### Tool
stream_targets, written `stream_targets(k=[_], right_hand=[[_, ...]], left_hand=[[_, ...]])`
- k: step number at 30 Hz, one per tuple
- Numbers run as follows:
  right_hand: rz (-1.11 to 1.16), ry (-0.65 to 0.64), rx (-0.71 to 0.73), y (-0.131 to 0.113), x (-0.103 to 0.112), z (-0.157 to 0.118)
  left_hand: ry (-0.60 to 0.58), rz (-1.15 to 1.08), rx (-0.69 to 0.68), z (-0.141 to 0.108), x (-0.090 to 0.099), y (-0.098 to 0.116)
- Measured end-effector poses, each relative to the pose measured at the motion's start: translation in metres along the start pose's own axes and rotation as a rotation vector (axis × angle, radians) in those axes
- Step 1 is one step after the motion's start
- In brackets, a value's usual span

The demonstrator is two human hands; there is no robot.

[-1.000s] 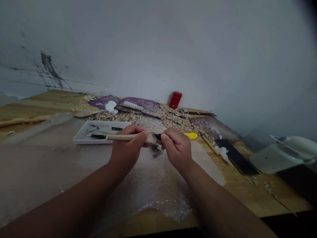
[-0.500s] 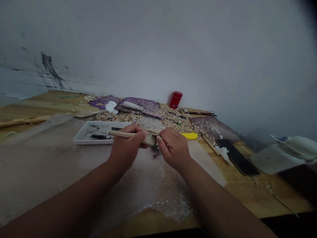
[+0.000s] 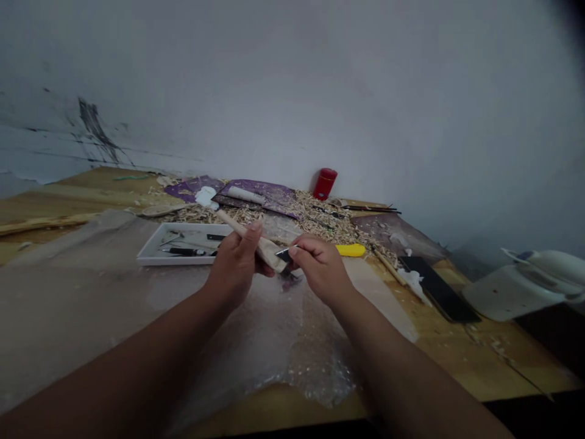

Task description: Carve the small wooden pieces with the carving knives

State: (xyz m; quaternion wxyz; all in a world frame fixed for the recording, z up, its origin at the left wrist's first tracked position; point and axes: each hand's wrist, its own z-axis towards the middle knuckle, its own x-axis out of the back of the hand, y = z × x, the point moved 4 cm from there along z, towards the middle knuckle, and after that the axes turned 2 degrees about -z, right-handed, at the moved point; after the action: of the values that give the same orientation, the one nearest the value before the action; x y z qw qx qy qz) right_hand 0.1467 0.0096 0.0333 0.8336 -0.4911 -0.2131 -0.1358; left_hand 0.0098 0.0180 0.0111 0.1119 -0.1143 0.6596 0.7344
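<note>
The left hand [image 3: 235, 265] wraps around a pale carved wooden spoon blank [image 3: 261, 246], its long handle tilting up and away to the left and its wider end pointing down toward the right hand. The right hand [image 3: 322, 268] is closed in a narrow pinch on a small carving knife [image 3: 284, 252], whose blade lies at that wider end; whether the steel touches the wood is hard to tell. Both hands hover above a crumpled clear plastic sheet [image 3: 256, 341] that covers much of the near part of the wooden bench [image 3: 479, 360] and runs under both forearms.

Just behind the left hand sits a white tray [image 3: 150, 250], holding a black-handled knife [image 3: 183, 251] and a few small thin metal tools [image 3: 169, 240]. A yellow-handled tool [image 3: 351, 250] lies just beyond the right hand. Farther back, wood shavings [image 3: 320, 219] are heaped on purple mats [image 3: 260, 192], near a red cylindrical container [image 3: 325, 184] standing by the wall [image 3: 292, 91]. To the right, a black strip [image 3: 439, 297] lies close to the bench's right edge, and a white plastic object [image 3: 516, 292] sits beyond that edge.
</note>
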Motion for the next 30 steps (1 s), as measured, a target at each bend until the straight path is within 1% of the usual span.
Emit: stream_targets(k=[3, 5, 8, 11, 13, 16, 23, 30], right_hand=[[0.157, -0.072, -0.127, 0.003, -0.006, -0.003], [0.193, -0.102, -0.158, 0.003, -0.008, -0.005], [0.142, -0.12, -0.139, 0.0, -0.009, -0.008], [0.056, -0.11, -0.092, -0.004, -0.008, -0.009], [0.011, -0.106, -0.06, -0.008, -0.007, -0.01], [-0.016, -0.114, -0.053, -0.011, -0.006, -0.01], [0.028, -0.13, -0.062, -0.012, -0.006, -0.012], [0.11, -0.133, -0.079, -0.014, -0.008, -0.014]], left_hand=[[0.009, 0.039, -0.019, 0.0, 0.002, -0.001], [-0.009, 0.064, -0.024, -0.001, 0.001, -0.001], [-0.057, 0.12, -0.035, -0.003, -0.001, 0.001], [-0.085, 0.196, -0.033, -0.006, -0.002, 0.003], [-0.103, 0.214, -0.015, -0.006, -0.001, 0.001], [-0.136, 0.203, 0.032, -0.006, -0.001, -0.003], [-0.169, 0.116, 0.13, -0.008, -0.006, -0.003], [-0.293, 0.032, 0.183, -0.011, -0.012, -0.003]])
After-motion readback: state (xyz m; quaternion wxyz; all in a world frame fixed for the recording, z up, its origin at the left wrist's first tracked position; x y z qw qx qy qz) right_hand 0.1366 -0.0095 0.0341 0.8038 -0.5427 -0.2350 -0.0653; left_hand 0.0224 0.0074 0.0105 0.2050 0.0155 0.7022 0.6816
